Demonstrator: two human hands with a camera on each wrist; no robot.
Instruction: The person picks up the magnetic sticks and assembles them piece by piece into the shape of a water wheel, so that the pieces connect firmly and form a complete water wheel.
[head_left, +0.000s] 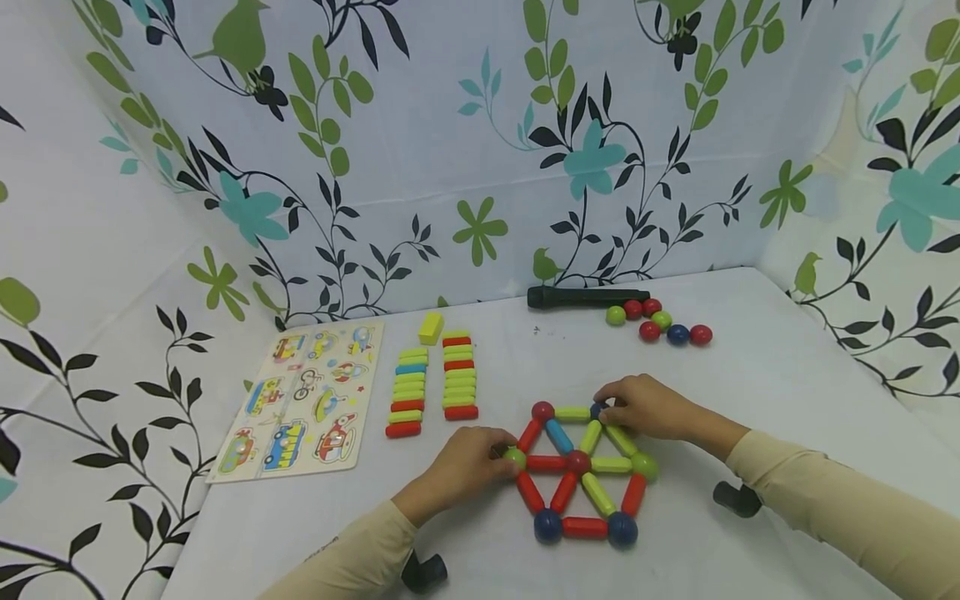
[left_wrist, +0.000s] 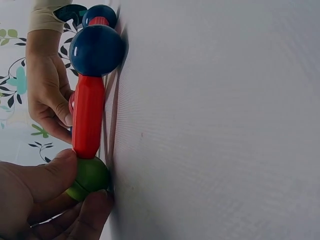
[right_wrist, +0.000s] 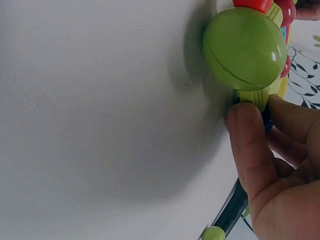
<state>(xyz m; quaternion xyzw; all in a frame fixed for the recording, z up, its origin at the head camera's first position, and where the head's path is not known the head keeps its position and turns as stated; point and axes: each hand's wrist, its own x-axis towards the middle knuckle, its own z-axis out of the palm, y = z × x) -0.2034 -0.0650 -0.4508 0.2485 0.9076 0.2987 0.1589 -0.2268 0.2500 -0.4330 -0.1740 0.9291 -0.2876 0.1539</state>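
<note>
Hands at a hexagonal frame of rods and balls [head_left: 578, 462] lying on the worktop [head_left: 690, 550]: the left hand [head_left: 467, 463] pinches the left green ball [head_left: 516, 457], the right hand [head_left: 647, 407] the blue ball [head_left: 597, 411] on its far side. Worktop separates the frame from rod columns [head_left: 460, 375] at left and loose balls [head_left: 650, 331] near the far edge.
</note>
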